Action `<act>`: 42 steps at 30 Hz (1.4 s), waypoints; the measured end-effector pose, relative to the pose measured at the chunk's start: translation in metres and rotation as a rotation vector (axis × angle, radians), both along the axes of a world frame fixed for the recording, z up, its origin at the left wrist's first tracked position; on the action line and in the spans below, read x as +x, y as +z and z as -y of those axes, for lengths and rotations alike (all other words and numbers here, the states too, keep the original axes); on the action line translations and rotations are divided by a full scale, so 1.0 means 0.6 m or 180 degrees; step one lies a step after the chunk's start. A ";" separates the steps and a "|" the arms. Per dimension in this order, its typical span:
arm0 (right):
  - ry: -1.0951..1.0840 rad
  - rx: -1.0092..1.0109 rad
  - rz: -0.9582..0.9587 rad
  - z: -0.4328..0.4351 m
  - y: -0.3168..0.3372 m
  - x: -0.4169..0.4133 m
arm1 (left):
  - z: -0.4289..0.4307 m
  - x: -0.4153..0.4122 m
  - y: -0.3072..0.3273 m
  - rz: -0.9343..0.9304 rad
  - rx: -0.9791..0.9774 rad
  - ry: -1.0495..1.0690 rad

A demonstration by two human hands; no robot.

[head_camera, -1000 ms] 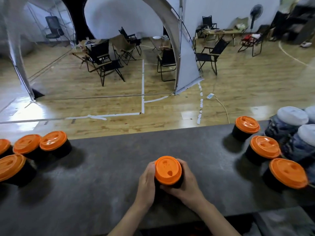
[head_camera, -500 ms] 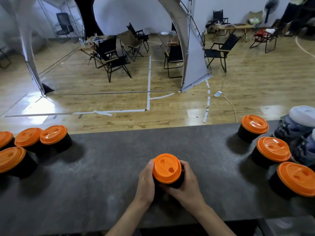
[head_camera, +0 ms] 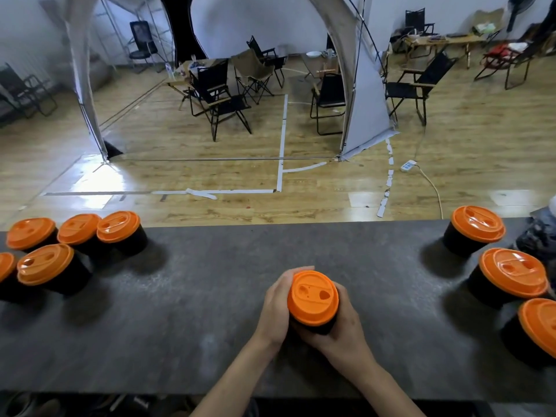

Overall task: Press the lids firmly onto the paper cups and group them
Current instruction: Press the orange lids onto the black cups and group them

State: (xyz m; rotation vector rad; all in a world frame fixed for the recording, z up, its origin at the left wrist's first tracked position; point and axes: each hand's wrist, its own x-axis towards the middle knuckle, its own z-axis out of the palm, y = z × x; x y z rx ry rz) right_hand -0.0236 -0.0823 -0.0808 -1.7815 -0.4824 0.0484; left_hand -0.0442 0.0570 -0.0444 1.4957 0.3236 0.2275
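A black paper cup with an orange lid [head_camera: 313,297] stands near the front middle of the dark counter [head_camera: 210,296]. My left hand [head_camera: 275,308] wraps its left side and my right hand [head_camera: 343,329] wraps its right side, both gripping the cup below the lid. Several lidded cups [head_camera: 45,267] cluster at the counter's left end. Three more lidded cups stand at the right end: one at the back [head_camera: 477,227], one in the middle [head_camera: 513,276], one nearest me [head_camera: 538,329].
A dark patterned bag or bottle [head_camera: 538,236] lies at the far right edge. Beyond the counter's far edge is a wooden floor with folding chairs [head_camera: 219,97] and a tent frame [head_camera: 361,85].
The view has shifted so the right-hand cups sit nearer the frame edge. Both hands stay round the same cup, which has turned slightly.
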 end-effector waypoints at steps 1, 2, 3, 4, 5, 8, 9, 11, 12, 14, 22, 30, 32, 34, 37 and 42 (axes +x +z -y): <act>0.0052 -0.0024 0.0013 0.001 -0.001 0.000 | -0.001 0.004 0.005 -0.0001 -0.0035 -0.0074; 0.0099 -0.0043 0.0025 0.001 -0.003 0.001 | -0.001 0.006 0.006 0.0004 -0.0040 -0.0102; 0.0118 -0.0041 0.0026 0.001 -0.005 0.001 | 0.000 0.008 0.007 0.0022 -0.0047 -0.0076; 0.0120 -0.0015 0.0007 0.000 -0.003 0.000 | 0.001 0.008 0.006 0.0026 -0.0063 -0.0026; 0.0115 0.0020 -0.0031 -0.002 0.001 -0.002 | 0.003 0.007 0.003 0.0014 -0.0083 0.0018; 0.0048 0.0053 -0.0067 -0.006 0.006 -0.003 | 0.008 0.002 -0.005 -0.0018 -0.0018 0.0094; -0.0008 0.0050 -0.0064 -0.005 0.004 -0.003 | 0.008 0.000 -0.007 -0.0024 -0.0006 0.0097; -0.0069 0.0043 -0.0045 0.001 -0.005 0.002 | 0.006 0.002 -0.001 0.0008 0.0049 0.0011; -0.0053 0.0008 -0.0026 0.004 -0.009 0.004 | 0.005 0.004 0.006 0.0033 0.0088 -0.0073; 0.0048 -0.0084 -0.0044 0.010 -0.017 0.007 | 0.004 0.010 0.016 0.0002 0.0125 -0.0220; 0.0030 0.0024 -0.0140 0.000 -0.005 0.003 | 0.013 -0.004 0.007 -0.0158 0.0036 0.0170; 0.0258 -0.0106 -0.0147 0.011 -0.006 0.010 | -0.005 0.011 0.020 -0.0062 -0.0053 -0.0138; 0.0223 -0.0070 -0.0144 0.006 -0.002 0.007 | -0.002 0.011 0.015 -0.0023 -0.0030 -0.0017; 0.0137 -0.0023 -0.0177 0.002 0.002 0.004 | 0.004 0.006 0.007 -0.0033 -0.0047 0.0147; 0.0030 -0.0053 -0.0198 0.004 0.004 0.003 | 0.006 0.000 0.005 -0.0032 -0.0076 0.0266; 0.0297 -0.0157 -0.0164 0.012 0.002 0.010 | -0.008 0.008 0.016 0.0051 -0.0170 -0.0025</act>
